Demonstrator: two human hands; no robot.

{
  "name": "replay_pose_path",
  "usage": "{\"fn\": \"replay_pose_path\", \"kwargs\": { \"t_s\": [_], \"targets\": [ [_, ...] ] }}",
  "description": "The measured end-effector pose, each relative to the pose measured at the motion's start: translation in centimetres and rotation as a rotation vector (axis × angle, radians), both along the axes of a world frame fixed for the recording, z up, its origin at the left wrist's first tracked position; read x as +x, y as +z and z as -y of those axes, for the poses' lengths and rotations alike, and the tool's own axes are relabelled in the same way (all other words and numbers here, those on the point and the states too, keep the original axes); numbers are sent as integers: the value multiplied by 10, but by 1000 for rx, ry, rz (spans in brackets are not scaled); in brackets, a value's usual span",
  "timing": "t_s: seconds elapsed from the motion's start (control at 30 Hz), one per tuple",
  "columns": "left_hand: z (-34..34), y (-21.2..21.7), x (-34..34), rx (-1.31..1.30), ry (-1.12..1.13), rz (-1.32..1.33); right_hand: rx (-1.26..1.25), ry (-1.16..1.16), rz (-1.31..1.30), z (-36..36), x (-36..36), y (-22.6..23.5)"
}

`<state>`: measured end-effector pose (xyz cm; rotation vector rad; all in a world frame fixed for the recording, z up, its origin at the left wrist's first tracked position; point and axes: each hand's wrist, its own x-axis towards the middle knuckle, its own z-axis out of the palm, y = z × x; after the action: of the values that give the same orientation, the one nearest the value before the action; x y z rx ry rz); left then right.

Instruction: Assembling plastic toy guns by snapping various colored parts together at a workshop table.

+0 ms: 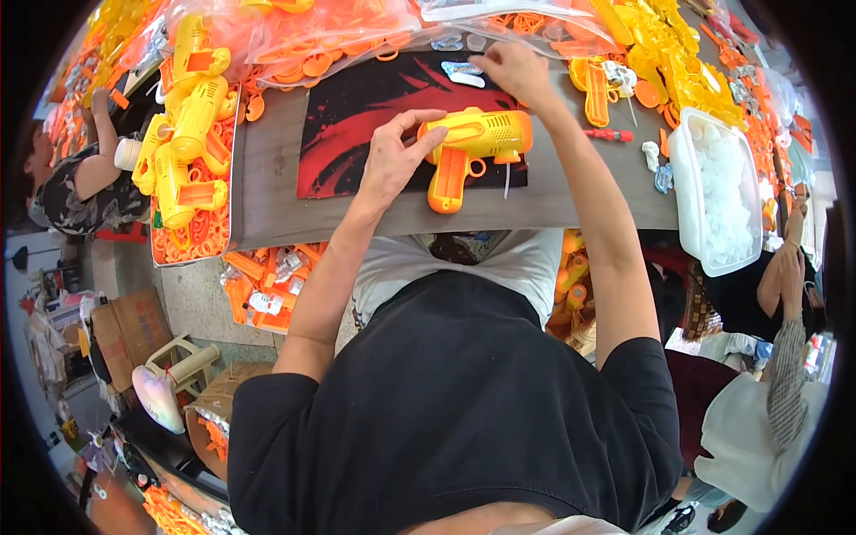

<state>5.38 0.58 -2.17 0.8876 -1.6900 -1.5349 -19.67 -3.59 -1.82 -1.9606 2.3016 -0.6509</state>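
Observation:
My left hand (pixel 397 156) is closed on the rear of a yellow and orange toy gun (pixel 489 132), thumb and fingers along its top. The toy lies on its side, its orange-faced grip toward me and a thin white strip hanging under its front. It rests over a black and red mat (pixel 357 116). Farther off, my right hand (pixel 517 73) is bent with its fingertips drawn together, beside small blue and white sticker-like pieces (pixel 464 73). Whatever those fingers may pinch is too small to make out.
Several yellow toy guns (pixel 192 125) are piled on a left-hand tray of orange parts. At right are a half-built toy gun (pixel 593 89), a red screwdriver (pixel 609 135) and a clear bin of white pieces (pixel 722 196). Bags of orange parts (pixel 330 36) line the back. Co-workers sit on both sides.

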Motion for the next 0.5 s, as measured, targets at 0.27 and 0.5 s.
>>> {"fn": "replay_pose_path", "kwargs": {
  "t_s": [0.27, 0.5],
  "targets": [
    [45, 4, -1, -372, 187, 52, 35, -3, 155, 8, -13, -18],
    [116, 16, -54, -296, -189, 135, 85, 286, 995, -10, -13, 18]
  ]
}}
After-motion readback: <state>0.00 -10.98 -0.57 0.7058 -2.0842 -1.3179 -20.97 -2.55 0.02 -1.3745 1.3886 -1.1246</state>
